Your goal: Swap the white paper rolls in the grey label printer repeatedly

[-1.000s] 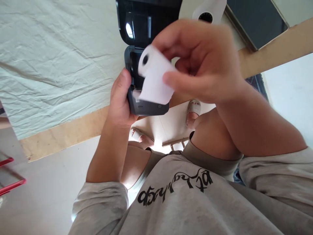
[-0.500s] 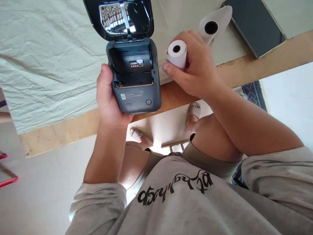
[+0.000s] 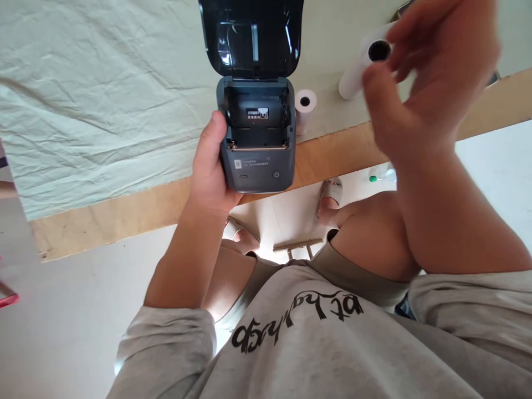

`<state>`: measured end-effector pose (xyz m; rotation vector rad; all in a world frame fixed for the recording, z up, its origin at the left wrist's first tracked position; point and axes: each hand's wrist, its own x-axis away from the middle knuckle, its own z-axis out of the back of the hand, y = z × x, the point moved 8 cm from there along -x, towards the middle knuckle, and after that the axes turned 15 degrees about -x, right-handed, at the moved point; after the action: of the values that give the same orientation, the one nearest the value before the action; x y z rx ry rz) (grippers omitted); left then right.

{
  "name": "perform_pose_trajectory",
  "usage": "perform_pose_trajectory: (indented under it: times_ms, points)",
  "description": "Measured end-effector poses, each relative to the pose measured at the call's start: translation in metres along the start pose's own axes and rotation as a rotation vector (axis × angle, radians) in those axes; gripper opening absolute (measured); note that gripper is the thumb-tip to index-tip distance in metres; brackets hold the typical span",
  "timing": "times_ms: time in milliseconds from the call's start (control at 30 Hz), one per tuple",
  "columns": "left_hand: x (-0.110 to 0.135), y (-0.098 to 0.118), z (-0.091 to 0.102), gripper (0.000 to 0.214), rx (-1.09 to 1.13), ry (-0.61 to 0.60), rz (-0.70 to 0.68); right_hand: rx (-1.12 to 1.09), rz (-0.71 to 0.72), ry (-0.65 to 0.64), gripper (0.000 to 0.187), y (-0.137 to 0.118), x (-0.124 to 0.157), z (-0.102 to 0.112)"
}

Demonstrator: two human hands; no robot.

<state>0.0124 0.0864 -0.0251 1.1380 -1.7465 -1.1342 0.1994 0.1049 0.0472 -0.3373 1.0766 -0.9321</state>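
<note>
Your left hand (image 3: 210,166): fingers wrapped round the dark label printer (image 3: 257,160), held over the table edge, lid (image 3: 253,33) tipped open | small paper roll (image 3: 305,108): on the cloth (image 3: 103,100), just right of the printer | your right hand (image 3: 428,83): fingers curled about the end of the second paper roll (image 3: 353,77), blurred, so you cannot tell if they grip it.

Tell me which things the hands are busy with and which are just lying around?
Busy with:
printer, lid open, held in the left hand
big roll, at the right hand

Lying around:
small roll, standing beside the printer, untouched
cloth on the table
</note>
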Motion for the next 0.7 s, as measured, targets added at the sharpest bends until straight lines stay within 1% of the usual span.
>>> perform_pose_trajectory:
  times_ms: [33, 67, 100, 200, 267, 367, 500, 567, 633, 700]
  points:
    - [-0.001, 0.001, 0.0, 0.036, 0.009, -0.007, -0.008, 0.044, -0.012, 0.073, 0.021, 0.005, 0.0, 0.01]
    - [-0.001, 0.001, 0.0, 0.035, 0.008, -0.01, -0.015, 0.09, -0.041, 0.111, 0.024, 0.012, 0.0, 0.015]
    - [-0.002, 0.001, 0.0, 0.036, -0.004, -0.008, -0.019, 0.132, -0.082, 0.107, 0.028, 0.021, 0.0, 0.016]
    - [-0.002, -0.001, 0.004, 0.035, -0.062, 0.023, -0.01, 0.213, -0.198, -0.001, 0.042, 0.046, 0.0, 0.003]
    - [-0.002, -0.001, 0.005, 0.034, -0.077, 0.045, -0.011, 0.226, -0.224, -0.044, 0.039, 0.055, 0.0, -0.005]
    - [-0.002, 0.0, 0.006, 0.033, -0.071, 0.068, -0.029, 0.16, -0.226, -0.121, 0.032, 0.055, 0.001, -0.014]
    - [-0.001, 0.0, 0.007, 0.032, -0.078, 0.076, -0.032, 0.066, -0.224, -0.278, 0.043, 0.044, 0.006, -0.026]
    - [-0.002, 0.0, 0.007, 0.031, -0.083, 0.074, -0.026, 0.066, -0.201, -0.329, 0.043, 0.038, 0.008, -0.03]
    - [-0.003, -0.001, 0.007, 0.031, -0.09, 0.077, -0.018, 0.084, -0.183, -0.318, 0.036, 0.036, 0.007, -0.032]
    - [-0.003, -0.002, 0.007, 0.031, -0.087, 0.073, -0.011, 0.105, -0.189, -0.267, 0.033, 0.038, 0.005, -0.029]
